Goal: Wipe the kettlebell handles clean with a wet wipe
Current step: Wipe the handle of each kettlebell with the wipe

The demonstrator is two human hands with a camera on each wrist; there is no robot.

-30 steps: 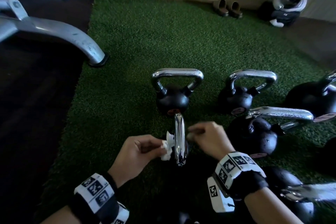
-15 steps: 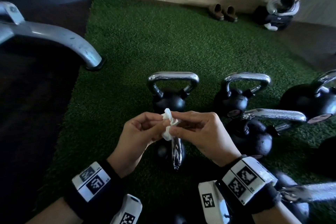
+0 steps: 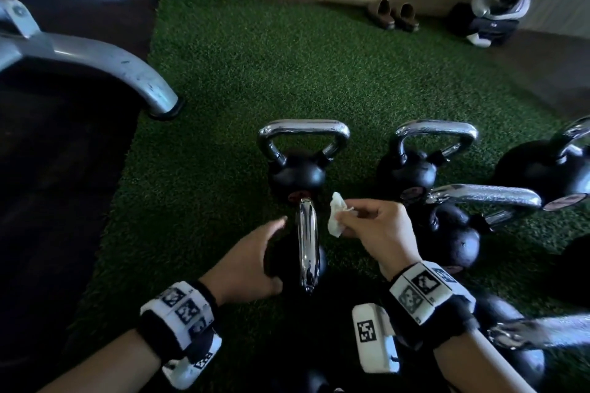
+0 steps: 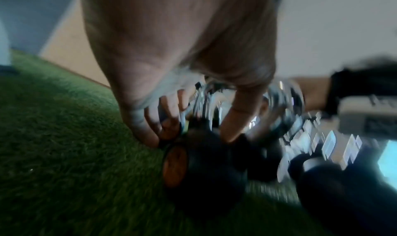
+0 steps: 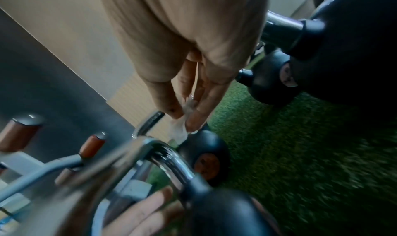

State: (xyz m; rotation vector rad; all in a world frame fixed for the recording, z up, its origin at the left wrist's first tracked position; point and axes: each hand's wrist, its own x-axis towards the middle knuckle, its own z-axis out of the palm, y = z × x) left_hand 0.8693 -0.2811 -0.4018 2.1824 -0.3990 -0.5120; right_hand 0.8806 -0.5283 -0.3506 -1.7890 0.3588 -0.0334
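Observation:
The nearest black kettlebell stands on green turf, its chrome handle [image 3: 307, 242] [image 5: 169, 163] seen edge-on between my hands. My left hand [image 3: 269, 252] [image 4: 193, 134] lies against the left side of the kettlebell's ball, with fingers spread and fairly straight; the left wrist view is blurred. My right hand [image 3: 346, 223] [image 5: 184, 119] pinches a crumpled white wet wipe [image 3: 335, 215] [image 5: 180, 129] between thumb and fingers. The wipe hangs just right of the handle's far end, close to it; I cannot tell if they touch.
Several more chrome-handled kettlebells stand close by: one right behind [image 3: 300, 169], others to the right [image 3: 412, 169] [image 3: 453, 233] [image 3: 542, 169]. A grey machine leg [image 3: 105, 64] curves onto the turf at the left beside dark flooring. Slippers [image 3: 392, 14] lie by the far wall.
Half a second ago both hands pinched the wipe together above the handle. My left hand has let go and dropped to the ball's left side; my right hand carried the wipe right.

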